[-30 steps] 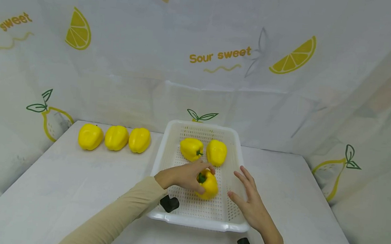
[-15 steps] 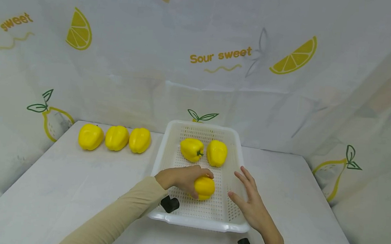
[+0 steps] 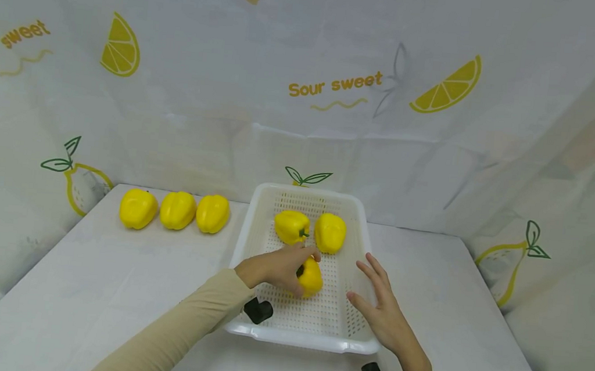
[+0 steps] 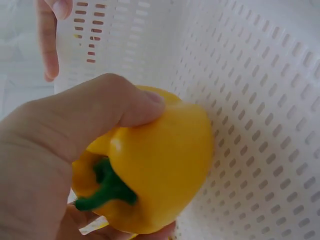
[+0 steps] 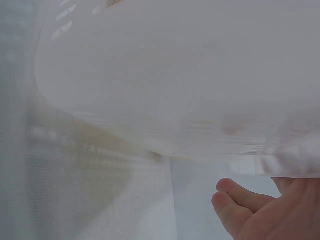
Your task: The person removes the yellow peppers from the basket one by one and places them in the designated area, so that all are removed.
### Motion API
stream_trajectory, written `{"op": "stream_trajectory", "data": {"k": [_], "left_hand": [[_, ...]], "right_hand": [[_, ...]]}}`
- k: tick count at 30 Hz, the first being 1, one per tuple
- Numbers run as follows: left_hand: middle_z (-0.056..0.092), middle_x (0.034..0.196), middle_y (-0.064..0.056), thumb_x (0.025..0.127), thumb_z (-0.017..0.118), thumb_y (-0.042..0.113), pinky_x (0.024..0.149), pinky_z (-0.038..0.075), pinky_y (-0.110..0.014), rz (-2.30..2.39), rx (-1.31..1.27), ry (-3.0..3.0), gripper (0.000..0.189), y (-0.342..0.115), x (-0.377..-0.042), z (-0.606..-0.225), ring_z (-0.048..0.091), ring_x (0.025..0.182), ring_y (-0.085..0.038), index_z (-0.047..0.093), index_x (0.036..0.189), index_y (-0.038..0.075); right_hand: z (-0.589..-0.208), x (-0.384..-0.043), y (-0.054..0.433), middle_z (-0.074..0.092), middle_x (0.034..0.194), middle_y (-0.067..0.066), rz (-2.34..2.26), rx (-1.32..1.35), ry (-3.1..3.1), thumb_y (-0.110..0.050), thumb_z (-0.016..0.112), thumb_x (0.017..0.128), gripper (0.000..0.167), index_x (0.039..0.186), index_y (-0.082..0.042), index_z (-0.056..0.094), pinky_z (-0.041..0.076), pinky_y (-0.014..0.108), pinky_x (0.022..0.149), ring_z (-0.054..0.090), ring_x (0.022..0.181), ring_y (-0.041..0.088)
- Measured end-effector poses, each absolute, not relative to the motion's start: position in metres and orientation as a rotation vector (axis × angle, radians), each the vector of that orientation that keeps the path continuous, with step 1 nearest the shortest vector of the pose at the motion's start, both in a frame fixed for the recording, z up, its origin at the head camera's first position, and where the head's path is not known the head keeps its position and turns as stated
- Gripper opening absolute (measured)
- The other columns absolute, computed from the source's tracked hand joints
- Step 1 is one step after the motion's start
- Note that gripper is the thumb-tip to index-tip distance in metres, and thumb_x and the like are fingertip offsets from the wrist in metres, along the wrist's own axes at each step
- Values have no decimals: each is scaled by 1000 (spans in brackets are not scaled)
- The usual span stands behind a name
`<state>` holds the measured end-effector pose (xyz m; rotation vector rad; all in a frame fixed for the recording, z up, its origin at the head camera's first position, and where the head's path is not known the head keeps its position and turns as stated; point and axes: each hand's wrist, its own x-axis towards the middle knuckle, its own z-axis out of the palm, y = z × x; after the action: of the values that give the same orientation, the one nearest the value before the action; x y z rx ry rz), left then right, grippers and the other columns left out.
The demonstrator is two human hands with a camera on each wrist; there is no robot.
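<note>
My left hand [image 3: 277, 268] grips a yellow bell pepper [image 3: 312, 280] low inside the white perforated basket [image 3: 301, 341]. In the left wrist view, the thumb presses the side of this pepper [image 4: 172, 155], its green stem [image 4: 112, 187] faces the palm, and fingertips show beneath it. Two more yellow bell peppers lie farther back in the basket, one on the left [image 3: 291, 227] and one on the right [image 3: 330, 233]. My right hand [image 3: 387, 312] is at the basket's right side with fingers spread and nothing in its grasp. The right wrist view shows its fingers [image 5: 232, 210] below the rim.
Outside the basket, three yellow bell peppers stand in a row at the table's back left: a left one [image 3: 138, 208], a middle one [image 3: 177, 210] and a right one [image 3: 213, 214]. Behind the white table [image 3: 111, 287] hangs a lemon-printed sheet [image 3: 205, 96].
The pepper in my left hand has turned: its stem went out of sight half a second ago and now shows near the palm. It has shifted slightly left. The right hand stays put.
</note>
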<state>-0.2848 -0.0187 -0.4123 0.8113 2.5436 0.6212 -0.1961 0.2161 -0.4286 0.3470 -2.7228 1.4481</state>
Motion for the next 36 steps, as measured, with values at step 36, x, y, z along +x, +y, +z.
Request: {"op": "stream_trajectory", "data": {"k": [36], "left_hand": [[54,137,0,77,80,19,107,44,-38,857,840,2500,75,-33,-282,-393,52,116,-15,43,142,15]], "right_hand": [[-427,-196,215,10,166,16,1439,345,-2723,-19,63,95,64,150,-4,36,14,80,108,9,150,50]]}}
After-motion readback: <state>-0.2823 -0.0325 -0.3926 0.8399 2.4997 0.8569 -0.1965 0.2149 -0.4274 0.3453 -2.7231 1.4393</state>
